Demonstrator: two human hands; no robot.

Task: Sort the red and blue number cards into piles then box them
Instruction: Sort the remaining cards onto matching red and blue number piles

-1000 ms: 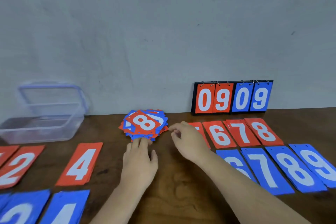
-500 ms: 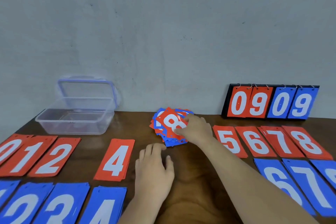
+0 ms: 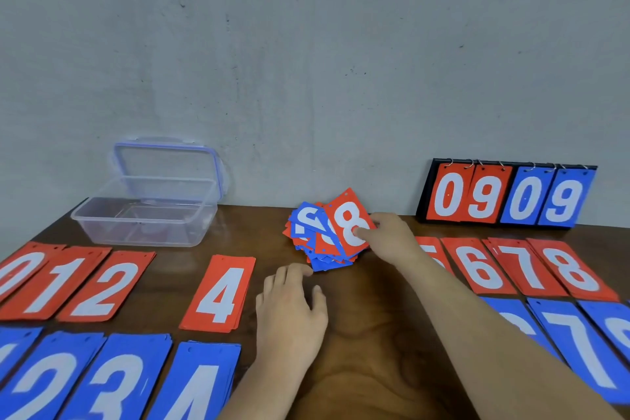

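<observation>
Right hand [image 3: 392, 237] pinches red 8 card [image 3: 346, 215] at the mixed pile [image 3: 318, 257]; left hand [image 3: 289, 314] rests loosely spread on table [image 3: 371, 334]

The upper part of the view is filled by a plain grey-green wall [image 3: 306, 61], its painted surface marked by small dark specks and faint scuffs. At its foot it is met by a dark brown wooden desk [image 3: 368, 334], set right against it — the far left corner is seen near the frame's edge. A swirling grain is shown in the polished top, and everything is lit softly and evenly — a dull sheen is left on the wood.
</observation>
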